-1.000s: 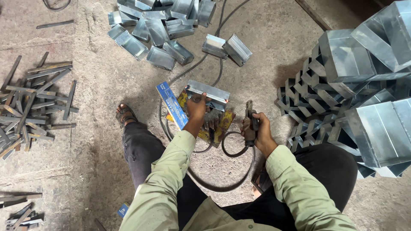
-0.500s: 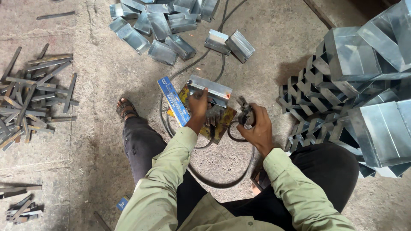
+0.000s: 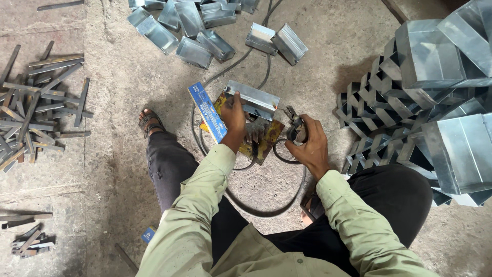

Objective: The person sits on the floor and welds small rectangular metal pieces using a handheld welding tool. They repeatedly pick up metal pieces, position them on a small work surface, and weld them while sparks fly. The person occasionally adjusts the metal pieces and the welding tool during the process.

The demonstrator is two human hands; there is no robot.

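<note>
1. Moving in from the right, the right hand [image 3: 307,146] now sits closer to the folded metal channel piece [image 3: 253,100] than it did a second ago, when it was held further out and lower with its tool upright.
2. Its grip is wrapped tightly round the handle of a dark welding holder [image 3: 296,128], whose tip now points toward the near right corner of the channel piece; a black cable [image 3: 266,208] loops from it across the concrete floor [image 3: 128,102].
3. Steadying the work, the left hand [image 3: 234,120] presses on the channel piece's near edge, fingers curled over it, much as in the earlier pictures.
4. That channel piece lies on a yellowish, stained plate [image 3: 264,143] on the floor, directly ahead of the seated person, with a blue flat box [image 3: 206,111] leaning just to its left.
5. Judging from the closing gap, the tool is being brought to the corner of the piece; whether the tip touches it I cannot tell.
6. Elsewhere nothing differs: finished channel pieces [image 3: 189,25] lie beyond, flat metal strips [image 3: 36,102] to the left, and stacked sheet-metal boxes [image 3: 435,92] to the right.
</note>
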